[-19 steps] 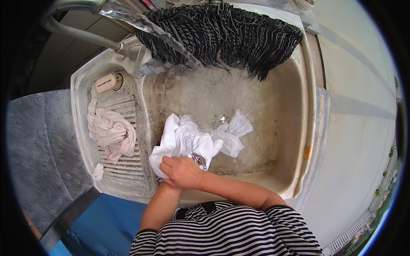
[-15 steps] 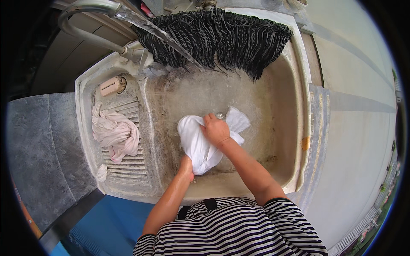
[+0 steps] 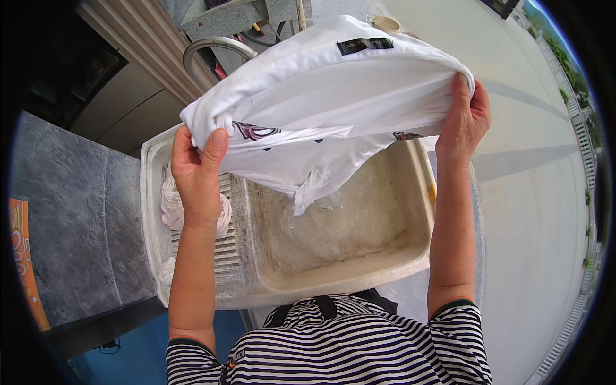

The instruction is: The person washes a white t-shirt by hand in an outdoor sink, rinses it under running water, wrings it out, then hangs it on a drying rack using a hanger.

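Observation:
A wet white garment [image 3: 333,106] with dark printed patches and a black label inside its banded edge is stretched wide above the sink [image 3: 340,263]. My left hand [image 3: 197,176] is closed on one end of the band, thumb on top. At the other end, my right hand [image 3: 463,122] pinches the band with its fingers behind the cloth. The garment's lower part sags to a bunched point over the basin. Pale pink cloth [image 3: 172,208] lies crumpled on the ribbed drainboard [image 3: 226,263], partly hidden by my left hand and forearm.
The curved metal faucet [image 3: 215,43] rises behind the garment, which hides its lower part and the sink's far side. A small white cloth [image 3: 167,271] rests at the drainboard's near edge. On the left are a dark grey counter [image 3: 61,186] and an orange packet [image 3: 27,263].
Both hands have come up out of the basin and moved apart. The white garment, bunched before, is now lifted and spread between them, covering the black stringy mop-like fringe.

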Tool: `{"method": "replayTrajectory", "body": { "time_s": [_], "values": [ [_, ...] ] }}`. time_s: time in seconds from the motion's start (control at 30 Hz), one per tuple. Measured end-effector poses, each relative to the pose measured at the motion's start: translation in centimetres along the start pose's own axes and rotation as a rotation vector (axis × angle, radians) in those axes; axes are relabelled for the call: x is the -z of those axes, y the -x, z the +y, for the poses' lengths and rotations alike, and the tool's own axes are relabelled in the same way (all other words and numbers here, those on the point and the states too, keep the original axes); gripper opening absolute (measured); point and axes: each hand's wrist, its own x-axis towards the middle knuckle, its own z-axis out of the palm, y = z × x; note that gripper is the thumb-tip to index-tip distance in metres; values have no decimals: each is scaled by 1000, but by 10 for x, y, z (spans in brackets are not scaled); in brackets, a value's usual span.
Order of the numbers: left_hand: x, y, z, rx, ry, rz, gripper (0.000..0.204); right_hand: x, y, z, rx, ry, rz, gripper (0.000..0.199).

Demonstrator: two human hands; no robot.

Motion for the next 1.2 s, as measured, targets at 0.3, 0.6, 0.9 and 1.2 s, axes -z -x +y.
{"method": "replayTrajectory", "body": {
  "time_s": [0.3,0.6,0.9,1.2],
  "values": [
    [11,-1,1,-42,-117,-156,46,28,12,-26,128,175,-188,16],
    [27,117,-194,363,-913,-1126,40,105,161,194,-271,917,-1378,22],
    [-30,88,-309,174,-1179,-968,58,33,178,321,-34,926,-1173,35],
    [-46,38,-404,715,-704,-229,50,45,164,413,-758,767,-933,26]
  ]
}}
